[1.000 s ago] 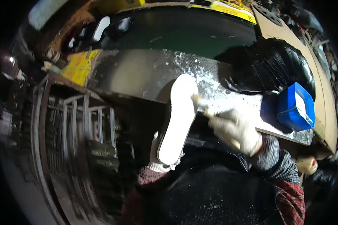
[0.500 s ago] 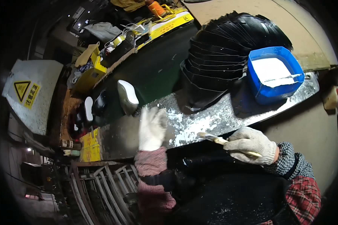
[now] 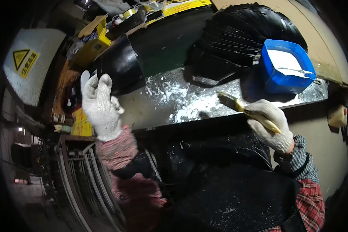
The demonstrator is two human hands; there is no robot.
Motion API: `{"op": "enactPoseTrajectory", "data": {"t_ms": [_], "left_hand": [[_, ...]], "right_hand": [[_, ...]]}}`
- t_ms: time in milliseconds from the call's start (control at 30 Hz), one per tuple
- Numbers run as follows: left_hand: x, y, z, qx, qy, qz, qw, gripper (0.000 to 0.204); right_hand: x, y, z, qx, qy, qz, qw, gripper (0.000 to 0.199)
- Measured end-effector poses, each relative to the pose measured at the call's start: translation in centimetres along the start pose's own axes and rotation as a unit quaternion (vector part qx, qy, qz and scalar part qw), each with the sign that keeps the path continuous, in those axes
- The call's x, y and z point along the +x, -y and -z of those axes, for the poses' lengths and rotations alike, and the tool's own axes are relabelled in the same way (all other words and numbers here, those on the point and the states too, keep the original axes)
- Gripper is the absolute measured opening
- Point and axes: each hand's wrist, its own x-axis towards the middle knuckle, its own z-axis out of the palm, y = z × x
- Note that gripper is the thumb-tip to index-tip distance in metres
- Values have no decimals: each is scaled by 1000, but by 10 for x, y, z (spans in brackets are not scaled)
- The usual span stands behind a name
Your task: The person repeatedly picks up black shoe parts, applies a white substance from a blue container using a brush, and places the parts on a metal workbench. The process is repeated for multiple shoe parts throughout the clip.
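My left hand (image 3: 101, 106), in a white knit glove, is raised at the left end of the bench. Its fingers are spread and reach up to the lower edge of a curved black sheet piece (image 3: 123, 60); whether they touch it cannot be told. Just left of the fingertips shows a white sole-shaped thing (image 3: 84, 80), partly hidden. My right hand (image 3: 270, 123), gloved too, grips a paintbrush (image 3: 230, 101), its bristles pointing left over the white-smeared metal bench top (image 3: 162, 89). A blue tub (image 3: 286, 85) of white paste stands beyond this hand.
A fanned stack of black curved sheets (image 3: 236, 50) lies behind the bench top. Farther left are a dark green surface (image 3: 162, 46) and a yellow box (image 3: 87, 50). A pale metal cover with a warning sign (image 3: 31, 73) stands at the far left, and metal racks (image 3: 92, 166) below.
My left hand has swung left, beside the black curved piece that now shows there. My right hand has moved a little right and up with the brush. The whole view has shifted.
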Motion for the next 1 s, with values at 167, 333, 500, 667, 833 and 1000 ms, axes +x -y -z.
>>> {"op": "enactPoseTrajectory", "data": {"t_ms": [167,333,500,667,833,1000], "left_hand": [[-1,8,63,413,221,-88,879,35],[-5,68,95,476,295,20,828,36],[9,84,116,461,145,-23,875,44],[29,121,105,550,262,-8,793,69],[24,112,96,570,250,-4,782,47],[-19,124,124,452,101,-22,886,39]], "right_hand": [[59,12,-84,1,96,71,993,28],[95,12,-114,-20,231,-31,972,26],[87,12,-58,-70,180,-142,971,28],[98,44,-85,-38,138,-81,986,27],[102,5,-94,-80,156,-32,984,21],[74,-14,-35,-107,110,-140,978,21]]}}
